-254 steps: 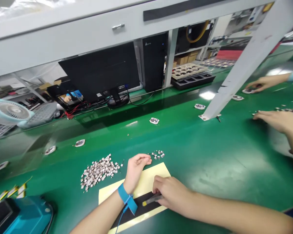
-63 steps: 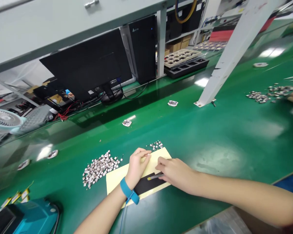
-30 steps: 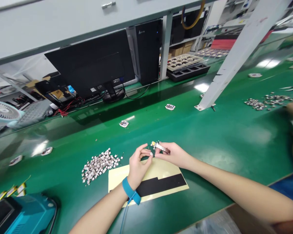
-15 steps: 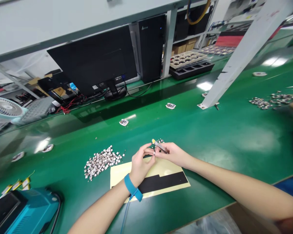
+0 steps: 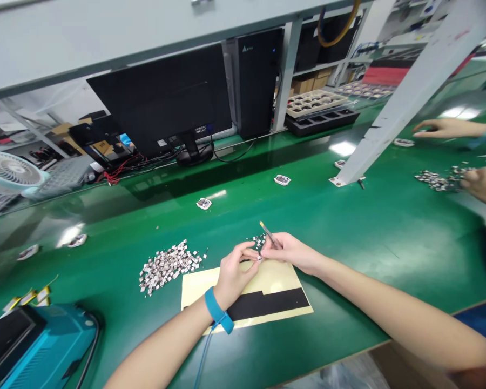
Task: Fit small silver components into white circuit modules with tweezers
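Glossy green bench [image 5: 348, 243] inspected. We find right fingers [image 5: 285, 246] clamped on yellow-tipped tweezers [image 5: 268, 235]; left fingers [image 5: 247, 251] pinched together, their hold too small to tell.

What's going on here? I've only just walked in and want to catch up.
A person at a green bench holds tweezers in their right hand, close to their left hand, whose fingertips seem to hold a tiny part. A small cluster of silvery parts lies beside the tweezers, with a larger pile to the left and a yellow sheet below the hands. Further along, another person's hand is at a second pile.
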Demonstrator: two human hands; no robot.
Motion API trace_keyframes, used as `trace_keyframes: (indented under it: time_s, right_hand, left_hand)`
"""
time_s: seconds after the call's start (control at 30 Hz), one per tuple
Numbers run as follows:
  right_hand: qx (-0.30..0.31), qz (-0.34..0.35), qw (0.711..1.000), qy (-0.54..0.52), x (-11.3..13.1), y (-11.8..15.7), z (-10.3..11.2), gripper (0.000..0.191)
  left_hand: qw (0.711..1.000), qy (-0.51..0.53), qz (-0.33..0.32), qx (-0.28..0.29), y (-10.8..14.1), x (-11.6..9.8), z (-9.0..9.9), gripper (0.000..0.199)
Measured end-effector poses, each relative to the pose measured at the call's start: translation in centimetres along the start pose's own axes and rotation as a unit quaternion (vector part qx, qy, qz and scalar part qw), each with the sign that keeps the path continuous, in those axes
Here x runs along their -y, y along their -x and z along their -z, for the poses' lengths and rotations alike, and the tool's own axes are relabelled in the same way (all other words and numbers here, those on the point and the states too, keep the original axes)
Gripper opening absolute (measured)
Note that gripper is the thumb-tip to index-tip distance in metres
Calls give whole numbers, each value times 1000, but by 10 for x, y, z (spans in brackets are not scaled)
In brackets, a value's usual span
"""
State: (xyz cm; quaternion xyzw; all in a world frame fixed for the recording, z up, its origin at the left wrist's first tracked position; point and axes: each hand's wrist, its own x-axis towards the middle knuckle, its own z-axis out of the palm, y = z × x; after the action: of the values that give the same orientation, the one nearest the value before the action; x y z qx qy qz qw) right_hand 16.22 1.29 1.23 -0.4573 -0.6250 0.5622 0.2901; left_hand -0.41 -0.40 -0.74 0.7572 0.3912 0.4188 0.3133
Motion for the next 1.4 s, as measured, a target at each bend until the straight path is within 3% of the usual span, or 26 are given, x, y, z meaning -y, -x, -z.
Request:
trace_keyframes:
  time_s: [0.13, 0.2, 0.3, 0.47, 0.53, 0.57, 0.67, 0.77, 0.9, 1.0, 1.17, 1.3, 1.4]
  right_hand:
    - [-8, 19, 998, 62, 1, -1, -3, 24]
    - [-9, 27, 995, 95, 0, -1, -2, 21]
    - [-36, 36, 987, 152, -3, -3, 8, 17]
    - [-213, 56, 948, 230, -2, -5, 31, 13]
    - [-220, 57, 944, 241, 2, -3, 34, 16]
    - [-193, 57, 948, 245, 4, -1, 33, 18]
    - [-29, 60, 964, 259, 11, 8, 20, 16]
    - [89, 64, 948, 298, 16, 21, -4, 12]
    - [87, 74, 920, 376, 17, 36, -30, 11]
    - [105, 69, 882, 454, 13, 43, -38, 11]
    - [116, 76, 824, 550, -2, 47, -42, 14]
    - [105, 109, 791, 592, -10, 46, -45, 22]
    - [99, 105, 806, 574, -7, 45, -46, 18]
  left_hand:
    - [997, -50, -4, 51, -1, -2, 0, 35]
    - [991, -93, -4, 93, -7, -4, 9, 34]
    - [973, -181, 17, 140, -22, -8, 40, 31]
    - [937, -303, 82, 155, -34, -6, 96, 18]
    - [928, -317, 90, 173, -33, 2, 104, 17]
    - [926, -316, 91, 184, -32, 7, 105, 18]
    - [929, -291, 89, 211, -33, 21, 102, 21]
    - [943, -246, 87, 208, -38, 23, 98, 24]
    - [969, -151, 74, 179, -43, 1, 82, 30]
    - [985, -55, 70, 146, -37, -13, 52, 28]
    - [990, 65, 128, 1, -21, -1, 1, 20]
    - [979, 117, 151, -73, -16, 12, -8, 17]
    - [975, 137, 149, -90, -15, 11, -4, 17]
